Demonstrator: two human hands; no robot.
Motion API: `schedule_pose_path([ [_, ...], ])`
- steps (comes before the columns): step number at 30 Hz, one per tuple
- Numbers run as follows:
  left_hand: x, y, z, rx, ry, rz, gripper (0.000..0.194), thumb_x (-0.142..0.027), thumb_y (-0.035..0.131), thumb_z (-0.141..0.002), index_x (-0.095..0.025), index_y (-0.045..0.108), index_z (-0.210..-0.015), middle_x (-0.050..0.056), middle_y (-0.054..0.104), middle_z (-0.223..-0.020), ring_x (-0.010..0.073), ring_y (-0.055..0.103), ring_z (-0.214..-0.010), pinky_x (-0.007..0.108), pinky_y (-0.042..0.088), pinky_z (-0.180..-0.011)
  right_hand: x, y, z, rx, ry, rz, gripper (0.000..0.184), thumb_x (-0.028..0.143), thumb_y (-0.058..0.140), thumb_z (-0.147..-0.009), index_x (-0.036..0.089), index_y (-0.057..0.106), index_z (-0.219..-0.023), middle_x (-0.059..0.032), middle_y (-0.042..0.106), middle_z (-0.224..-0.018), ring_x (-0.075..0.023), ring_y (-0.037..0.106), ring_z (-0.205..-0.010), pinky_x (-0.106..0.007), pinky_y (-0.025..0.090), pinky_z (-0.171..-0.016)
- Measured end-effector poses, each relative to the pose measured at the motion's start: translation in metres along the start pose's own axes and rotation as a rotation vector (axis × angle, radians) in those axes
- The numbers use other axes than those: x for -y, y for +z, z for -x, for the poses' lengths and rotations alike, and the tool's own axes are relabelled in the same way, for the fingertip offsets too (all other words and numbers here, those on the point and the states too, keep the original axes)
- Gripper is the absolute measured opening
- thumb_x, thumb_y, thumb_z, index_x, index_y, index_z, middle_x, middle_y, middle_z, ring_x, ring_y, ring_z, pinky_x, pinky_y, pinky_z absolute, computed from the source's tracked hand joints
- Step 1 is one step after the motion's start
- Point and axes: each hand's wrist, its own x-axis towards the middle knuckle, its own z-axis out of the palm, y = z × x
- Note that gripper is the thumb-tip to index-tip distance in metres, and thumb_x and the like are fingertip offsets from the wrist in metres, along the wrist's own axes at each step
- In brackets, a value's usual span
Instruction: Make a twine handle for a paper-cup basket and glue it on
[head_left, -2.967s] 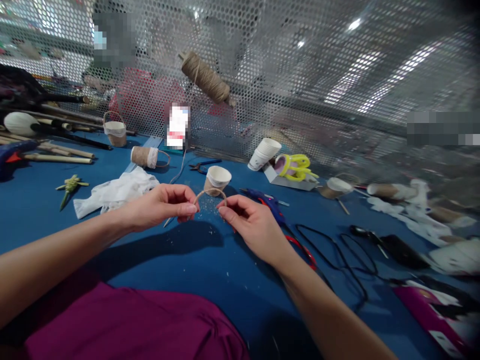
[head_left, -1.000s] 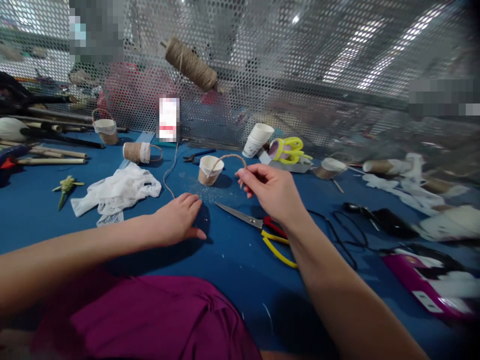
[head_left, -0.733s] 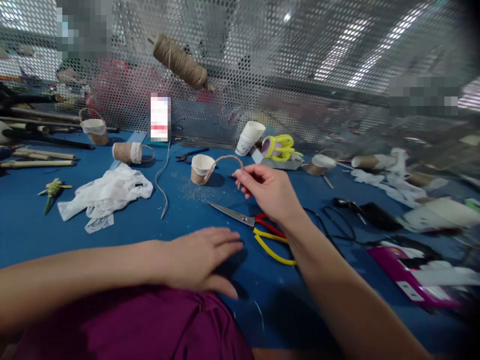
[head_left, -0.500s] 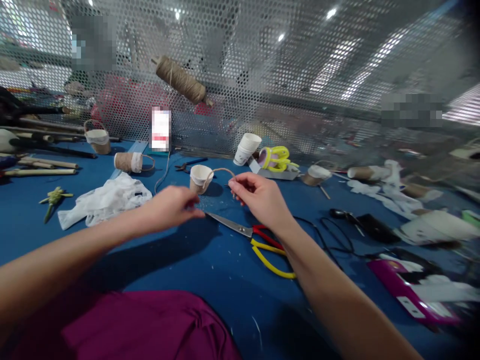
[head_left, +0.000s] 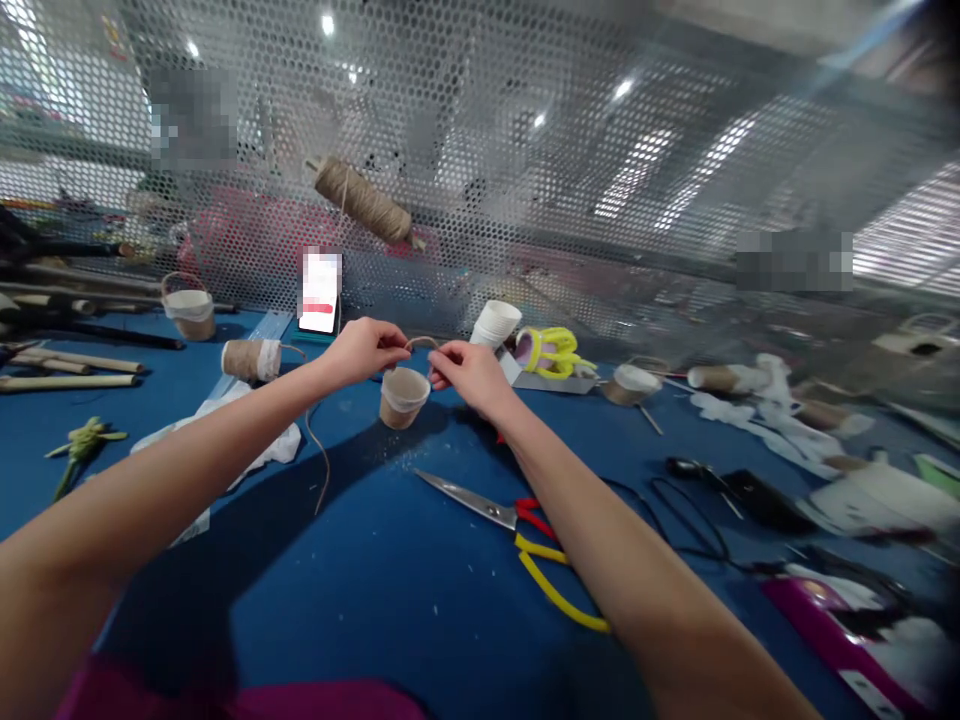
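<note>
A person works bare-handed at a blue table, with one small cup at the center of the clock. Nearest, magenta cloth shows at the bottom edge, toward 6 o'clock. Scissors with red and yellow grips lie at 5 o'clock, partly covered by the right forearm, their tip pointing toward the cup. A strand of twine curves at 8 o'clock, just beside white fabric half hidden under the left forearm.

The cup, brown with a white band at its rim, sits upright below both hands. The left hand, between 10 and 11 o'clock, pinches one side of a twine handle between thumb and forefinger; the right hand, at 2 o'clock, pinches the other side. The handle arches between them; whether its ends meet the cup cannot be told.

Farther back, a second cup lies on its side at 9 o'clock. A stack of paper cups leans at 2 o'clock, near a yellow object. A phone stands at 11 o'clock before a mesh panel, where a spool slants just short of 12.
</note>
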Motion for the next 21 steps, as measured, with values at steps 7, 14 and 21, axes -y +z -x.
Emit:
schedule_pose_path([
  [7,0.007,0.006,-0.003,0.014,0.018,0.036,0.015,-0.023,0.061,-0.070,-0.011,0.068,-0.077,0.004,0.067,-0.066,0.0111,0.056,-0.057,0.022,0.042,-0.054,-0.010,0.000,0.001,-0.028,-0.010,0.072,0.011,0.017,0.054,-0.076,0.018,0.052,-0.066,0.0002,0.059,-0.056,-0.0130,0.060,-0.050,-0.024,0.048,-0.048],
  [14,0.019,0.008,0.001,0.026,0.003,0.074,0.013,-0.020,0.059,-0.071,-0.010,0.067,-0.075,0.004,0.067,-0.068,0.0114,0.056,-0.061,0.023,0.044,-0.058,-0.015,-0.001,0.004,-0.060,-0.116,0.216,0.012,0.024,0.057,-0.074,0.018,0.058,-0.064,0.0004,0.059,-0.056,-0.0134,0.053,-0.053,-0.026,0.041,-0.053],
  [21,0.024,0.010,0.003,0.003,-0.003,0.073,0.011,-0.019,0.060,-0.071,-0.011,0.065,-0.075,0.004,0.066,-0.072,0.0111,0.056,-0.063,0.023,0.044,-0.061,-0.019,0.002,0.005,-0.074,-0.166,0.270,0.013,0.026,0.056,-0.075,0.017,0.059,-0.067,-0.0012,0.061,-0.062,-0.0144,0.054,-0.057,-0.027,0.039,-0.056],
])
